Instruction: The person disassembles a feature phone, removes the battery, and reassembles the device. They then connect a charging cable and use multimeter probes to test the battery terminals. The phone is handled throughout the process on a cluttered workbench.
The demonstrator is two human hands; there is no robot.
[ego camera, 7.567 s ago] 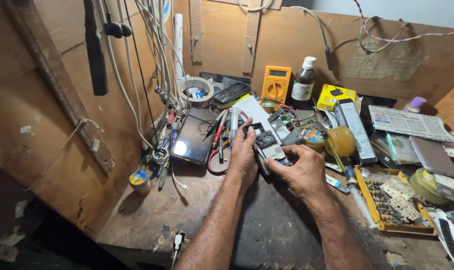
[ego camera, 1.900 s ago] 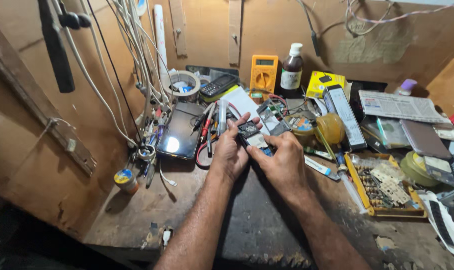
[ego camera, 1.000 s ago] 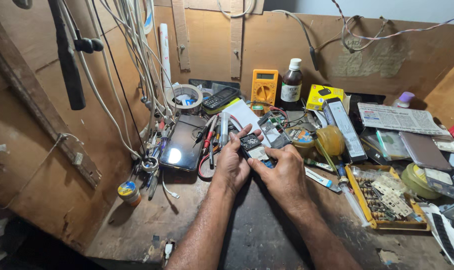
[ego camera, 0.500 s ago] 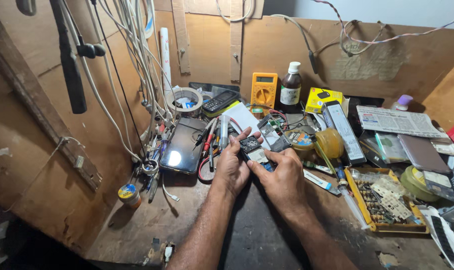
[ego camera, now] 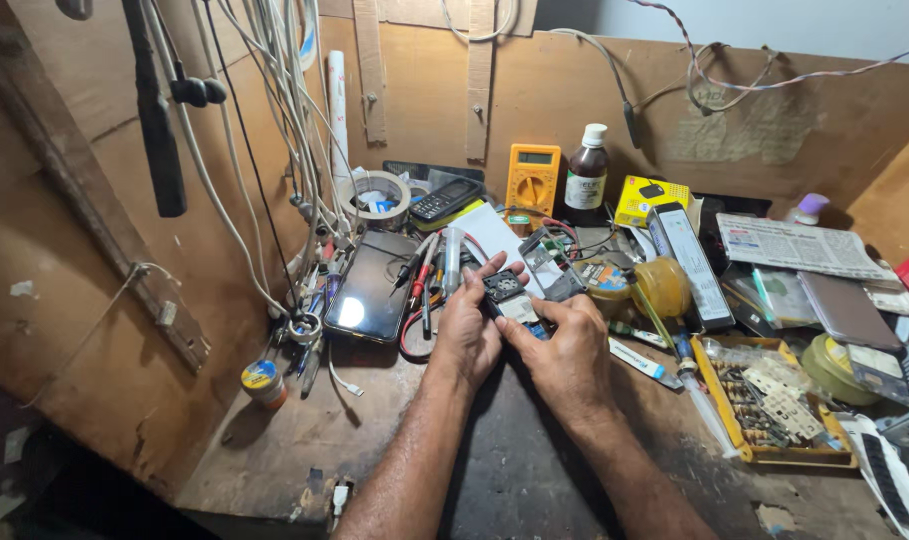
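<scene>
Phone board (ego camera: 507, 296), a small dark opened handset part with a round element on its top face, sits between both hands just above the table (ego camera: 374, 440), in front of the clutter at the back. The left hand (ego camera: 471, 335) closes its grip around the part's left edge, thumb on top; the right hand (ego camera: 564, 350) pinches its lower right end between thumb and forefinger, so both grips are shut on the same piece. Whether a tool is tucked in the right fingers I cannot tell.

Judging by the pose, the step in hand is close inspection or prying at the small part while steadying it. The next move likely calls for fine fingertip force and a firm hold by the left hand, so that nothing slips into the mess below.

Just left lies a black smartphone (ego camera: 369, 288) with a glare on its screen, with red and black probe leads (ego camera: 421, 290) beside it. Behind stand a yellow multimeter (ego camera: 532, 178) and a brown bottle (ego camera: 586, 180); to the right a yellow tray of small parts (ego camera: 769, 415).
</scene>
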